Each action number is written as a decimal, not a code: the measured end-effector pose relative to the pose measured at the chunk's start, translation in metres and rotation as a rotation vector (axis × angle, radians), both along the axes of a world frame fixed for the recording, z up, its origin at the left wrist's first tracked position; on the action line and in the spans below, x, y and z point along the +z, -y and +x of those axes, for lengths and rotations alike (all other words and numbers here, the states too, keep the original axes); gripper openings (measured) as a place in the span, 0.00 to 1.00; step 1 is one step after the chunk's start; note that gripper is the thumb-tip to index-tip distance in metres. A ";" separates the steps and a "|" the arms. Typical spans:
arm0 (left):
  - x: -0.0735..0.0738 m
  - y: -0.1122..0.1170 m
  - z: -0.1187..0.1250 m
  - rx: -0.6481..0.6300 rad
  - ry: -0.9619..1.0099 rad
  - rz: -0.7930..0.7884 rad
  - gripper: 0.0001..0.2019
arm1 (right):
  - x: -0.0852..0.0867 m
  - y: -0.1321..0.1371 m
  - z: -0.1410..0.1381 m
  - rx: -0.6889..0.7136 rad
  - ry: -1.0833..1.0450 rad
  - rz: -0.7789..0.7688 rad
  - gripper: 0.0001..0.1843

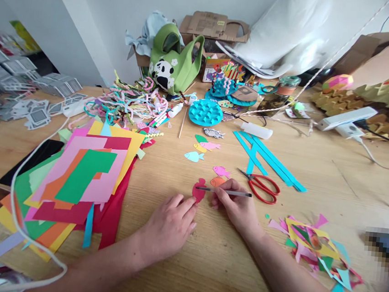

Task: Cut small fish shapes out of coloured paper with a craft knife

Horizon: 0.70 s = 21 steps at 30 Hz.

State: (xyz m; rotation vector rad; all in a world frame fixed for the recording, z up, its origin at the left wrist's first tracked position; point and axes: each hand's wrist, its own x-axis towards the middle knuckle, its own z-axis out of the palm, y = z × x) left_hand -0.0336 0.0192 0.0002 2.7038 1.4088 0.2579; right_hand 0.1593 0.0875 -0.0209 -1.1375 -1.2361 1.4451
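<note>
A dark red paper fish (198,193) lies on the wooden table. At its lower edge rest the fingertips of my left hand (172,222), laid on the table and holding nothing. My right hand (232,202) is closed round a slim pen (238,194), its tip over the red fish. Just beyond my right fingers is an orange paper fish (217,181), partly covered, with a magenta paper fish (221,171) above it. Farther up lie a light blue paper fish (194,156) and a pink paper fish (211,146). Red-handled scissors (264,188) lie right of my right hand.
Coloured paper sheets (86,177) are stacked at left, paper scraps (312,247) at right. Blue strips (272,160) lie beyond the scissors. Farther back are a blue scaled disc (205,112), a glue bottle (256,130), pipe cleaners (130,101) and a green panda bag (175,61).
</note>
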 end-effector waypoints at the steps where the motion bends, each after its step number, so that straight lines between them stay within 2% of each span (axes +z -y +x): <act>1: 0.000 0.000 0.000 0.000 0.001 0.001 0.17 | 0.000 0.000 0.000 -0.002 0.005 0.000 0.20; 21: 0.001 0.000 0.000 0.001 -0.018 -0.006 0.17 | 0.004 0.001 0.000 0.021 0.031 0.004 0.20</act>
